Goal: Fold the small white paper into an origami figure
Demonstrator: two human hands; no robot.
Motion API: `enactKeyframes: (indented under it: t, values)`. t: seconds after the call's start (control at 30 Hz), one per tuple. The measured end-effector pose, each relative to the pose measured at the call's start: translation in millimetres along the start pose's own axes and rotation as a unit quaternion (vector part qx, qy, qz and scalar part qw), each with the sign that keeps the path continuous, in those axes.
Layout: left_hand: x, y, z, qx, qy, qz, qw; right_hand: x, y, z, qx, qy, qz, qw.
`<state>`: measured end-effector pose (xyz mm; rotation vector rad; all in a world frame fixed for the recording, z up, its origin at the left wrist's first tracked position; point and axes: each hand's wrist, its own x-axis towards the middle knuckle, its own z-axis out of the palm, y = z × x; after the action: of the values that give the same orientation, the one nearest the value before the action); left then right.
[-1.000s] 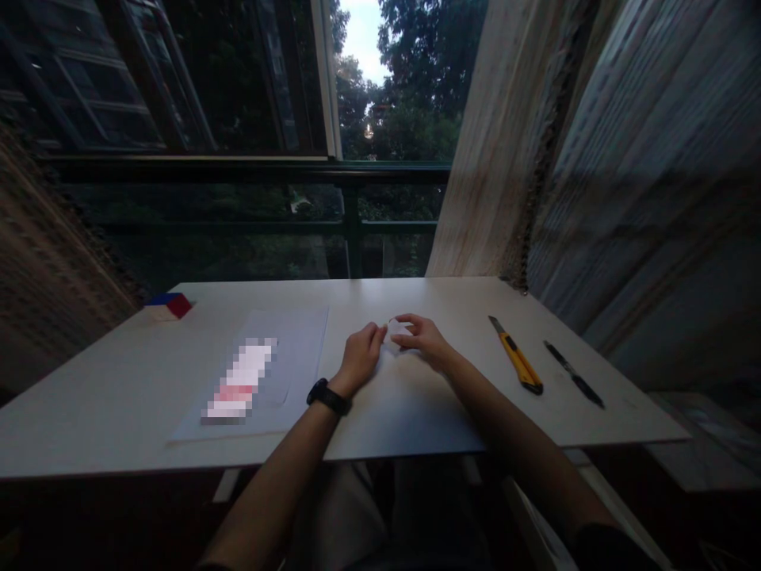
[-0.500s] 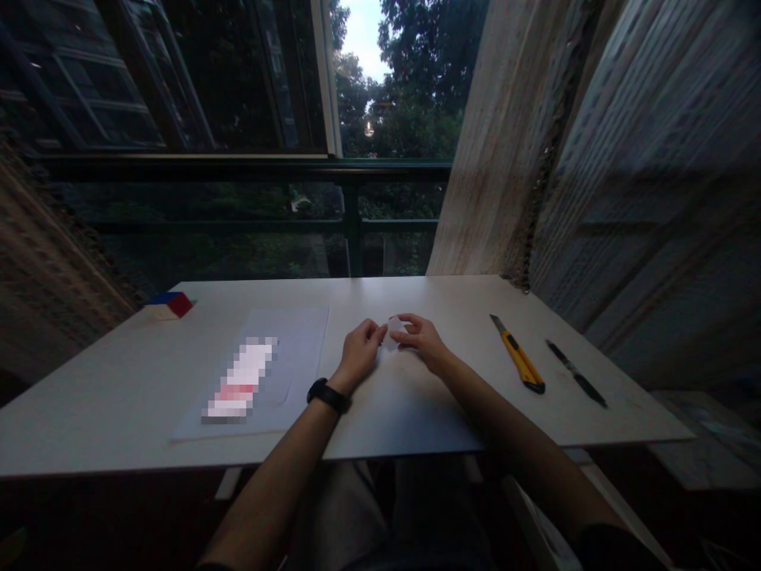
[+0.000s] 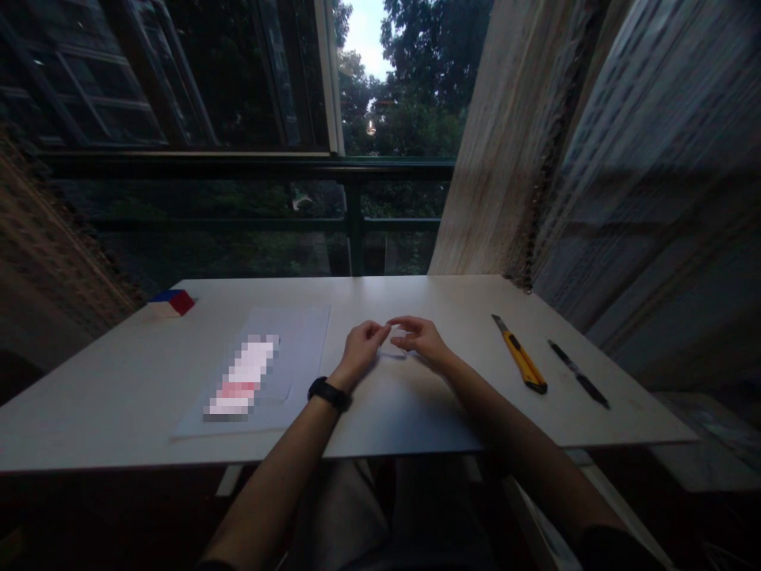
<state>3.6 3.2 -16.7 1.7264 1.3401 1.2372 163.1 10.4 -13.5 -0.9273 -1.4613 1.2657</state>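
- Pinching at the left edge of a small white piece (image 3: 392, 350), thumb and forefinger closing on it: left hand (image 3: 365, 347), centre of the frame.
- Right hand (image 3: 421, 339) arches over the piece's right side, thumb and forefinger apart; cannot tell whether it grips or only steadies.
- Piece sits between the hands, at or just above the white surface (image 3: 410, 412); exact contact hidden by fingers.
- Looks like paper: probably very light, thin, easily bent, prone to crease or tear. Best hold, I judge: light fingertip pinches at opposite edges, no squeezing through the middle.
- Writing: none legible. Pixelated patch (image 3: 241, 381), left of centre, white with a reddish band, lies over pale sheets (image 3: 306, 341); any label there is masked.
- Yellow cutter (image 3: 518, 354) and dark pen (image 3: 579, 374), right of the frame: no brand readable.
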Motion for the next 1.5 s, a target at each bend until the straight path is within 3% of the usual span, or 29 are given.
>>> enactKeyframes:
  t: [0.13, 0.3, 0.53, 0.63, 0.73, 0.87, 1.03, 1.17, 1.5]
  values:
    - [-3, 3, 0.8, -0.052, -0.038, -0.02, 0.998, 0, 2, 4, 0.029, 0.042, 0.008, 0.999]
    - [-6, 8, 0.3, -0.149, -0.057, -0.052, 0.986, 0, 4, 5, 0.053, 0.048, 0.01, 0.997]
    - [-7, 14, -3.5, -0.115, -0.057, -0.041, 0.991, 2, -4, -5, -0.015, 0.012, -0.013, 1.0]
    - [-8, 16, -3.2, -0.118, -0.076, -0.041, 0.989, 1, -7, -8, -0.01, -0.015, 0.012, 1.0]
    - [-9, 17, -1.4, -0.15, -0.086, -0.072, 0.982, 0, -5, -7, 0.03, -0.004, 0.048, 0.998]
    - [-9, 14, 1.1, -0.204, -0.108, -0.114, 0.966, 0, -3, -5, 0.071, 0.018, 0.09, 0.993]
    - [-10, 9, 1.5, -0.296, -0.125, -0.142, 0.936, -1, -6, -7, 0.086, -0.005, 0.112, 0.99]
    - [-10, 11, -0.5, -0.299, -0.112, -0.173, 0.932, -1, -8, -9, 0.065, -0.014, 0.123, 0.99]
    - [-9, 15, -3.2, -0.337, -0.064, -0.225, 0.912, 0, -6, -2, 0.067, 0.054, 0.088, 0.992]
